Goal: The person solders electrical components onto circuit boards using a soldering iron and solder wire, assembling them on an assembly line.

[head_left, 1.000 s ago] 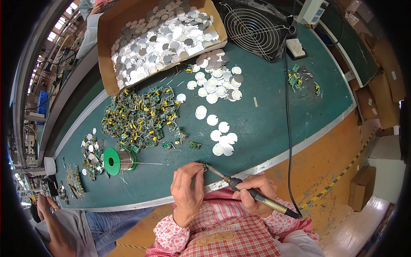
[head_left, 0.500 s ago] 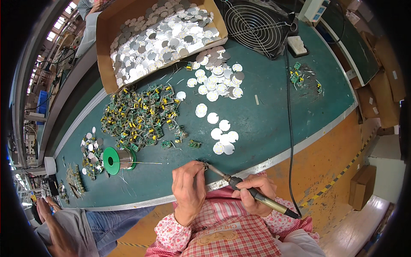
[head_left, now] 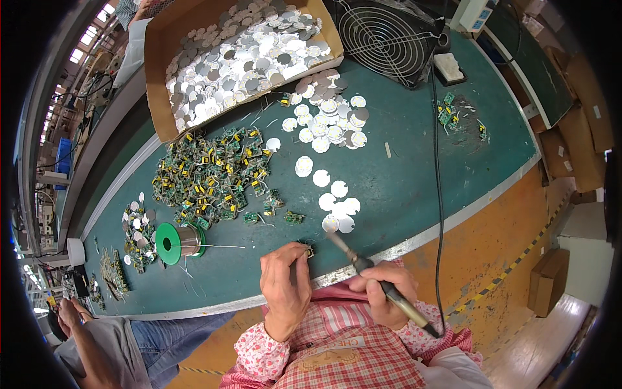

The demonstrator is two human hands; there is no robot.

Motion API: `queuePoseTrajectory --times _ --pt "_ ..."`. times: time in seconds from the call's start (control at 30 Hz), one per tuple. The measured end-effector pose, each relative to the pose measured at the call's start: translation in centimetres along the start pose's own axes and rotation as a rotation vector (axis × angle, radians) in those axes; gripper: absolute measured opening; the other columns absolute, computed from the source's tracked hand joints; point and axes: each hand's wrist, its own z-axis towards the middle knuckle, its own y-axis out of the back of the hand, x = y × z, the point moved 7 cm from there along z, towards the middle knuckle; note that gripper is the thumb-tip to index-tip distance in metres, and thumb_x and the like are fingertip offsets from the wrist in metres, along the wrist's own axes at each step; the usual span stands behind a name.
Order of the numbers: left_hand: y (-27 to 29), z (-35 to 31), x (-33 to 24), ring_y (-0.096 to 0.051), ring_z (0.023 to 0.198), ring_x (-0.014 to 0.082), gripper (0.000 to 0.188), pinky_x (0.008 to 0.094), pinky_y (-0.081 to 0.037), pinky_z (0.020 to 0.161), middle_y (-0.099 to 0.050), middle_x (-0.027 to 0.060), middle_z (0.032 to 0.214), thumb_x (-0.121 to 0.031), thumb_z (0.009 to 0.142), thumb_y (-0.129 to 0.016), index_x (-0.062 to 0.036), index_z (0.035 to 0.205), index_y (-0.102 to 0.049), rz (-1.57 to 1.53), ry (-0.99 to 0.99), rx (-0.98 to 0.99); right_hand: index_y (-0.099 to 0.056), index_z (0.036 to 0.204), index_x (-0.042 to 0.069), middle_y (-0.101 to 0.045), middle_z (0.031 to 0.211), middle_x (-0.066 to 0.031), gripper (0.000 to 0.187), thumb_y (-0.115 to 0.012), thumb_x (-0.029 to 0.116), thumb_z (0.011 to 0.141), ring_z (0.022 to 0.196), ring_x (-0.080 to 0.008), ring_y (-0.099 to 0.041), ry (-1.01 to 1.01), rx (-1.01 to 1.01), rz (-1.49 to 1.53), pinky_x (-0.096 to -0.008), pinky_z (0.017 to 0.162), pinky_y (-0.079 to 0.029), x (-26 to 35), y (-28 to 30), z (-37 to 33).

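Note:
Near the front edge of the bench, my left hand (head_left: 284,288) is closed in a pinch on a small circuit board (head_left: 310,251), mostly hidden by the fingertips. My right hand (head_left: 387,286) grips a soldering iron (head_left: 363,264) around its handle. The iron's tip points up and left, over or close to the nearest white discs (head_left: 338,211), apart from the board; whether it touches a disc I cannot tell. Left of my hands stands a green spool of solder wire (head_left: 170,244), its loose end reaching toward them.
Behind lie a heap of small circuit boards (head_left: 214,175) and a pile of white discs (head_left: 327,126). A cardboard box (head_left: 159,84) holds many more. A black fan (head_left: 385,45), a sponge (head_left: 448,67) and the iron's cord (head_left: 437,175) are farther right. A co-worker (head_left: 97,350) sits at left.
The soldering iron's tip has lifted off the small board and swung up and right toward the discs. My left hand keeps its place. The co-worker's hands have shifted slightly.

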Motion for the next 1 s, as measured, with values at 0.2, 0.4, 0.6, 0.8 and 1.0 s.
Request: queuePoseTrajectory --times 0.2,0.4,0.6,0.8,1.0 --pt "0.1 0.1 0.2 -0.062 0.079 0.0262 0.020 0.0334 -0.045 0.073 -0.065 0.0126 0.090 0.008 0.078 -0.063 -0.0011 0.094 -0.056 -0.057 0.081 -0.018 -0.053 0.106 0.003 -0.057 0.097 -0.0150 0.046 -0.079 -0.002 0.068 0.076 -0.0262 -0.062 0.080 0.089 -0.315 -0.0305 0.059 -0.051 0.5 -4.4 1.2" --pt "0.1 -0.5 1.8 -0.062 0.078 0.0271 0.016 0.0327 -0.046 0.071 -0.066 0.0123 0.090 0.005 0.080 -0.064 -0.0006 0.093 -0.057 -0.266 0.292 -0.019 -0.051 0.104 0.002 -0.059 0.088 -0.0148 0.037 -0.070 -0.007 0.074 0.073 -0.0283 -0.063 0.084 0.085 -0.331 -0.0331 0.062 -0.052 0.1 -5.6 2.2" --pt "0.1 -0.7 2.5 -0.062 0.077 0.0263 0.014 0.0329 -0.047 0.070 -0.066 0.0112 0.090 0.004 0.079 -0.064 -0.0011 0.091 -0.059 -0.318 0.329 -0.018 -0.052 0.105 0.000 -0.061 0.090 -0.0153 0.033 -0.066 -0.009 0.076 0.075 -0.0299 -0.063 0.076 0.075 -0.279 -0.0354 0.065 -0.050 -0.3 -5.9 2.2" --pt "1.2 0.7 1.5 -0.058 0.074 0.0224 0.014 0.0332 -0.042 0.067 -0.063 0.0056 0.090 -0.001 0.076 -0.068 -0.0050 0.088 -0.062 -0.103 0.163 -0.023 -0.053 0.102 0.001 -0.062 0.089 -0.0142 0.031 -0.066 -0.010 0.076 0.076 -0.0287 -0.064 0.079 0.098 -0.364 -0.0345 0.065 -0.051 0.1 -6.1 2.8" --pt "1.5 0.6 1.6 -0.055 0.073 0.0203 0.015 0.0328 -0.039 0.067 -0.060 0.0028 0.089 -0.006 0.075 -0.070 -0.0084 0.088 -0.066 0.030 0.119 -0.050 -0.053 0.100 0.001 -0.063 0.087 -0.0138 0.031 -0.067 -0.009 0.075 0.075 -0.0275 -0.064 0.052 0.067 -0.404 -0.0333 0.064 -0.051 -0.6 -6.1 2.3"
